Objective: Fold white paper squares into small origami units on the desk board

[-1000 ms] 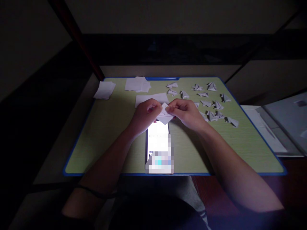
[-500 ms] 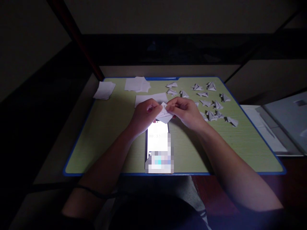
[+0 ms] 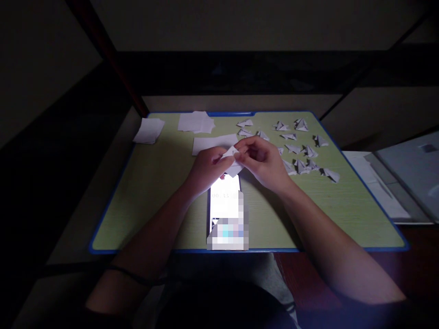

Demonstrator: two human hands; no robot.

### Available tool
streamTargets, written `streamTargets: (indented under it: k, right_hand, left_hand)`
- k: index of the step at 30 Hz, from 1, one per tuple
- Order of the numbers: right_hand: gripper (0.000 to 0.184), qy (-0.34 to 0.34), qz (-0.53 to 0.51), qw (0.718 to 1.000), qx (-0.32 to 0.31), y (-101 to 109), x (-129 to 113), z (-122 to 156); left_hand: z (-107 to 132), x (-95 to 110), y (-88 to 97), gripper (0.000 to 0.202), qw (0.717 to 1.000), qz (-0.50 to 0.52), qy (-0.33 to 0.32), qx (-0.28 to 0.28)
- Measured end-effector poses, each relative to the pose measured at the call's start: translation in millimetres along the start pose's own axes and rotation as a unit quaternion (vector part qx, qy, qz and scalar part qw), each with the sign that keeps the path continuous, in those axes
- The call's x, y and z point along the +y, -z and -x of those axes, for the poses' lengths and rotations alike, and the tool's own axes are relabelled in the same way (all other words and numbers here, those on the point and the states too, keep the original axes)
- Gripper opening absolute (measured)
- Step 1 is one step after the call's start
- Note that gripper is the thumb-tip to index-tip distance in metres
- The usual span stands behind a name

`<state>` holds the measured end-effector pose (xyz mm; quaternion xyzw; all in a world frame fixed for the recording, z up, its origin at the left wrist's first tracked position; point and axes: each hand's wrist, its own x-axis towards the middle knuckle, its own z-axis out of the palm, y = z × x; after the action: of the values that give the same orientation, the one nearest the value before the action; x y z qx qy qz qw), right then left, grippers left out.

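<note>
A small piece of folded white paper is held up over the middle of the table, between both hands. My left hand is closed on its left side, the thumb lying across the front. My right hand pinches its upper right part between thumb and fingers. The fingertips behind the paper are mostly hidden. Just below the hands, a lit phone lies with its screen up, its lower part blurred out. Behind them rests a flat white sheet.
The green table has a blue rim. Paper stacks lie at the back left and back middle. Several folded paper pieces are scattered at the right. Beyond the right edge stands an open white box. The room is dark.
My right hand has shifted slightly left, and the two thumbs are closer together on the folded paper. The left thumb now covers more of its front.
</note>
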<state>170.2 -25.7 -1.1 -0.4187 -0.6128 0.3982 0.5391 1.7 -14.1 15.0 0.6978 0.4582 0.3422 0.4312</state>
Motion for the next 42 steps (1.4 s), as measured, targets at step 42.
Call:
streamTargets:
  k: [42]
  right_hand:
    - [0.005,0.051,0.162,0.985,0.029,0.0,-8.2,5.0]
  left_hand:
    - [0.4,-0.1,0.9,0.016,0.997,0.070,0.003,-0.022]
